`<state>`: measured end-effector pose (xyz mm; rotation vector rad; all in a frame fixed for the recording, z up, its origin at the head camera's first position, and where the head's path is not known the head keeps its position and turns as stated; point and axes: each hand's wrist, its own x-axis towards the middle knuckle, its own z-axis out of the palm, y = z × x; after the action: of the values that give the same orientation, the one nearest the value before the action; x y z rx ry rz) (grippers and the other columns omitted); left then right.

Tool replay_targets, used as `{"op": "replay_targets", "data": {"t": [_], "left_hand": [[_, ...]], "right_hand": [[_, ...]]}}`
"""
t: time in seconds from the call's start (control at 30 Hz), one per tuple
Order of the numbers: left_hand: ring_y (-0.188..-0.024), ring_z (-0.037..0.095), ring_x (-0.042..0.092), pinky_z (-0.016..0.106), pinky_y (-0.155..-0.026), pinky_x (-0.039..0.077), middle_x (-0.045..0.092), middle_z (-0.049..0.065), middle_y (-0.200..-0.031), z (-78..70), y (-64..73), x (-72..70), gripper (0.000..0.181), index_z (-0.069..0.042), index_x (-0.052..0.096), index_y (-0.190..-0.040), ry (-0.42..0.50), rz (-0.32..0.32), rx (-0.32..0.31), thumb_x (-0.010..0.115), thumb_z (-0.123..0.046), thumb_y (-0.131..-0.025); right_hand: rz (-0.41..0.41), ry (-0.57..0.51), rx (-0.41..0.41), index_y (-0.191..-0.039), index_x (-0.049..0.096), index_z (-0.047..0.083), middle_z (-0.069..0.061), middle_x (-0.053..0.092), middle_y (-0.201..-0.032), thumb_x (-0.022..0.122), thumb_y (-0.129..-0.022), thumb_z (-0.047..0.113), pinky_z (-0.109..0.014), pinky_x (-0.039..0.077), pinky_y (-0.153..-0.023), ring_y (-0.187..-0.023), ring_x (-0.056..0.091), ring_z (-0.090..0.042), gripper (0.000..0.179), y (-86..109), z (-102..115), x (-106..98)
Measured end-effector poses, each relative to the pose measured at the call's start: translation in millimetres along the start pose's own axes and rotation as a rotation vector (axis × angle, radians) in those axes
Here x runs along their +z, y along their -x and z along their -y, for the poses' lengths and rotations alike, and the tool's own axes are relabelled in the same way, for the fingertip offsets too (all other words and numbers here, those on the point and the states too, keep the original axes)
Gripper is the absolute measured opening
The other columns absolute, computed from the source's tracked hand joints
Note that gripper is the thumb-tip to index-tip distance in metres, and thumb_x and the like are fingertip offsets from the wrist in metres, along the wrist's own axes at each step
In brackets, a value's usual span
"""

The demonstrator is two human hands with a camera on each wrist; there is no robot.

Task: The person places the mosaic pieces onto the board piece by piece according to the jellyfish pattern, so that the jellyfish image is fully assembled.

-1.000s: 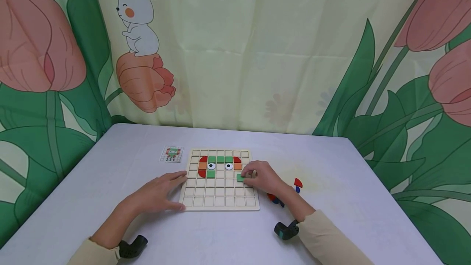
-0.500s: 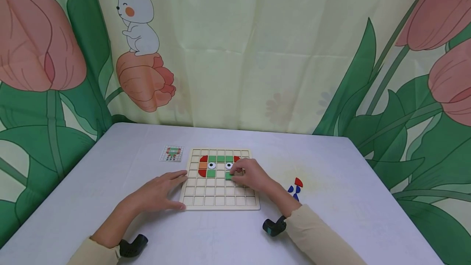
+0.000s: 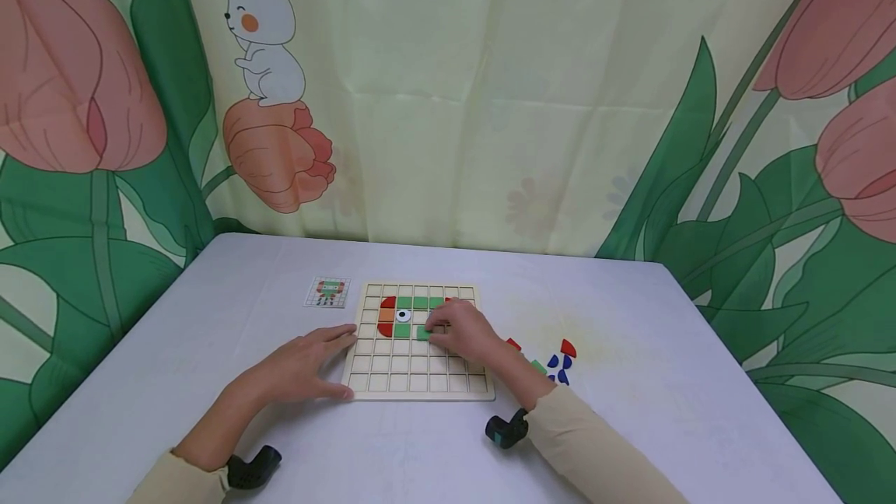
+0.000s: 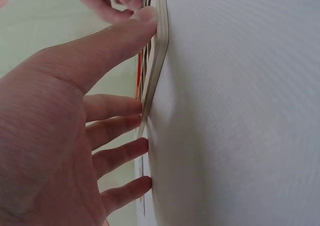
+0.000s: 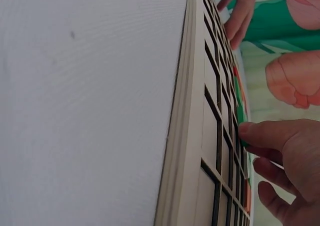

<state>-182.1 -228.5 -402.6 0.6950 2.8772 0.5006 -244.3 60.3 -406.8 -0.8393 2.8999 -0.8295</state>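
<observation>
A pale wooden grid board (image 3: 408, 385) lies on the table with red, orange and green tiles and an eye tile (image 3: 403, 316) set in its upper cells. My right hand (image 3: 465, 330) pinches a green square tile (image 3: 423, 333) over the board, just right of another green tile (image 3: 401, 330). That hand covers the right part of the pattern. My left hand (image 3: 301, 368) rests along the board's left side, its fingers spread and fairly straight. In the left wrist view its thumb (image 4: 146, 17) touches the board's edge (image 4: 159, 51).
Left of the board's far corner lies a small picture card (image 3: 327, 292) with a gridded figure. Loose tiles lie right of the board: a red one (image 3: 568, 348), several blue ones (image 3: 563, 376) and a green one (image 3: 538, 366). A printed curtain (image 3: 448, 99) hangs behind the table.
My right hand has moved left across the board with the green tile, toward the middle columns. More loose tiles at the right have come into view. My left hand has stayed put.
</observation>
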Motion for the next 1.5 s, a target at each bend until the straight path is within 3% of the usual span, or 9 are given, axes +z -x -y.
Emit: {"op": "replay_targets", "data": {"t": [0.27,0.43,0.57,0.7,0.87,1.13,1.5], "left_hand": [[-0.14,0.035,0.038,0.059,-0.107,0.037,0.039,0.007,-0.154,-1.9,-1.4,-2.3,0.088,-0.01,0.049,-0.142,0.005,0.008,0.0,0.078,-0.055,-0.072],[-0.139,0.035,0.039,0.059,-0.107,0.037,0.04,0.006,-0.153,-2.1,-2.7,-1.8,0.089,-0.01,0.05,-0.141,0.0,0.013,-0.006,0.078,-0.057,-0.071],[-0.139,0.035,0.039,0.059,-0.106,0.037,0.04,0.006,-0.153,-1.9,-3.5,-0.6,0.09,-0.011,0.05,-0.141,-0.002,0.016,-0.01,0.078,-0.057,-0.07],[-0.139,0.035,0.039,0.059,-0.106,0.038,0.04,0.006,-0.153,-1.7,-3.6,0.2,0.089,-0.011,0.05,-0.141,-0.002,0.014,-0.008,0.078,-0.056,-0.07],[-0.139,0.035,0.039,0.059,-0.106,0.038,0.04,0.006,-0.153,-1.2,-3.5,0.7,0.089,-0.01,0.05,-0.141,-0.006,0.014,-0.01,0.079,-0.057,-0.07],[-0.139,0.035,0.038,0.059,-0.106,0.038,0.039,0.006,-0.153,-0.8,-4.2,-0.4,0.089,-0.011,0.05,-0.141,-0.003,0.02,-0.018,0.078,-0.057,-0.07],[-0.14,0.035,0.038,0.059,-0.108,0.037,0.039,0.006,-0.154,-0.4,-3.6,1.2,0.091,-0.012,0.05,-0.141,0.0,0.03,-0.038,0.079,-0.058,-0.069]], "right_hand": [[-0.008,0.006,0.041,-0.09,0.078,0.016,0.005,0.074,-0.1,0.075,-0.084,0.014,-0.031,0.052,-0.086,-0.101,0.058,-0.015,0.007,-6.1,3,3],[-0.003,0.003,0.053,-0.088,0.078,0.016,0.003,0.073,-0.102,0.074,-0.084,0.013,-0.035,0.052,-0.092,-0.108,0.058,-0.018,0.006,-7.0,4,2],[0.019,-0.041,0.055,-0.092,0.078,0.015,0.002,0.071,-0.104,0.073,-0.085,0.014,-0.037,0.051,-0.096,-0.111,0.059,-0.019,0.008,-3.9,2,0],[0.032,-0.096,0.054,-0.098,0.076,0.014,0.003,0.07,-0.103,0.071,-0.086,0.012,-0.035,0.053,-0.091,-0.101,0.062,-0.017,0.013,1.5,-3,-4],[0.022,-0.101,0.075,-0.103,0.075,0.015,0.002,0.071,-0.105,0.071,-0.087,0.014,-0.035,0.052,-0.093,-0.104,0.061,-0.016,0.017,8.2,-10,-10],[-0.014,-0.116,0.069,-0.104,0.075,0.013,0.0,0.071,-0.1,0.073,-0.085,0.012,-0.03,0.052,-0.081,-0.09,0.059,-0.015,0.019,21.7,-13,-21],[-0.06,-0.105,0.128,-0.101,0.075,0.015,0.004,0.069,-0.1,0.074,-0.085,0.014,-0.024,0.049,-0.07,-0.092,0.057,-0.015,0.017,44.5,-28,-36]]}}
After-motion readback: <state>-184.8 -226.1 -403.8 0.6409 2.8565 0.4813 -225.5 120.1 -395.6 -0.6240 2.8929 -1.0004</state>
